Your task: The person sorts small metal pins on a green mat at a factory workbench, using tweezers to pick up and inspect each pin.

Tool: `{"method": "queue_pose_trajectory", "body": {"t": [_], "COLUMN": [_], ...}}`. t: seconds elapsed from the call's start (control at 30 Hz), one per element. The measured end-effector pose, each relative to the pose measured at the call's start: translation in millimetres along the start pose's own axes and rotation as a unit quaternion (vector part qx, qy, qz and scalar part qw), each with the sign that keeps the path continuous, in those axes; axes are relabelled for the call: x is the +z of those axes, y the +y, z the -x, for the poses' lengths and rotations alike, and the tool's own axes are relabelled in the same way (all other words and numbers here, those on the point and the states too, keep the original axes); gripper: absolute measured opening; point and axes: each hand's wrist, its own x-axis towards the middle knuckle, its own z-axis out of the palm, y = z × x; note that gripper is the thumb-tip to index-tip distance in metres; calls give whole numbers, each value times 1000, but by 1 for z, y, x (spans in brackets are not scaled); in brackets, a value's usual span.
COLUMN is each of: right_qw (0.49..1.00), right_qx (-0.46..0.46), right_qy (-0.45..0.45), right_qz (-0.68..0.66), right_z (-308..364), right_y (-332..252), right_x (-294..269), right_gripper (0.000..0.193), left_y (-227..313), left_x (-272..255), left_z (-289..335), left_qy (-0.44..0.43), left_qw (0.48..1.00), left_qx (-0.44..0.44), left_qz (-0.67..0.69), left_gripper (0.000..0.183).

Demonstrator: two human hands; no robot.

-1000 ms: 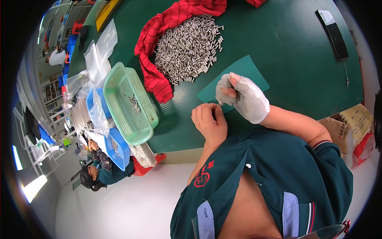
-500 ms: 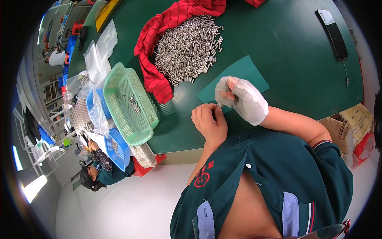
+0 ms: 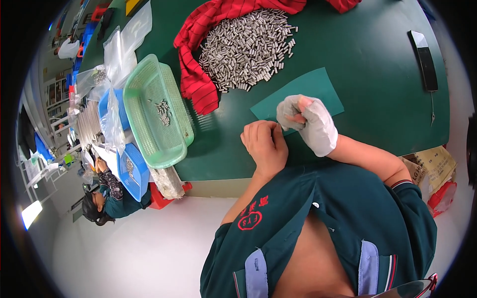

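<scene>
My bare left hand [image 3: 266, 145] rests at the table's near edge, its fingers curled inward. Close on its right is my right hand [image 3: 313, 124], in a whitish glove or wrap that leaves some fingertips bare; its fingers are bent into a pinch. Whatever either hand holds is hidden or too small to name. Under and beyond the right hand lies a teal sheet [image 3: 320, 89]. Farther off, a heap of short silver metal pins [image 3: 248, 47] is spread by a red cloth with dark stripes [image 3: 201, 99]. Some loose pins [image 3: 163, 113] lie in the pale green mesh basket [image 3: 171, 156] at left.
A flat black object [image 3: 425, 62] with a thin cord lies far right. Left of the basket are blue bins [image 3: 133, 176], clear plastic bags [image 3: 119, 57] and a stack of metal rods [image 3: 89, 124]. A co-worker [image 3: 117, 201] sits beyond. Paper sacks [image 3: 435, 166] stand at lower right.
The whole view has shifted slightly, so the basket appears farther left and the pin heap higher. My hands stay close together, the left one a little nearer the teal sheet.
</scene>
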Motion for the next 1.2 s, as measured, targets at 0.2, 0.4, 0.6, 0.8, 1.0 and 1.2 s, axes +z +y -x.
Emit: {"method": "queue_pose_trajectory", "body": {"t": [0.2,0.4,0.6,0.8,1.0,1.2], "right_qw": [996,997,968,960,956,959], "right_qx": [-28,-53,80,77,69,78], "right_qy": [-26,-57,-105,-132,-140,-140], "right_qz": [-78,15,214,235,247,235], "right_z": [-4,-1,11,10,7,6], "right_y": [4,-1,-26,-17,-17,-13], "right_x": [-5,-4,19,18,16,17], "right_gripper": [43,38,20,18,15,12], "left_y": [2,-2,-2,-1,-6,-9], "left_x": [-2,-21,-53,-59,-58,-60], "left_z": [-1,-2,-11,-13,-16,-17], "left_qy": [5,32,28,15,17,15], "left_qw": [1000,982,896,900,924,930], "left_qx": [-4,-60,-77,-41,-5,17], "left_qz": [7,176,437,434,381,368], "left_gripper": [12,10,7,8,9,8]}}
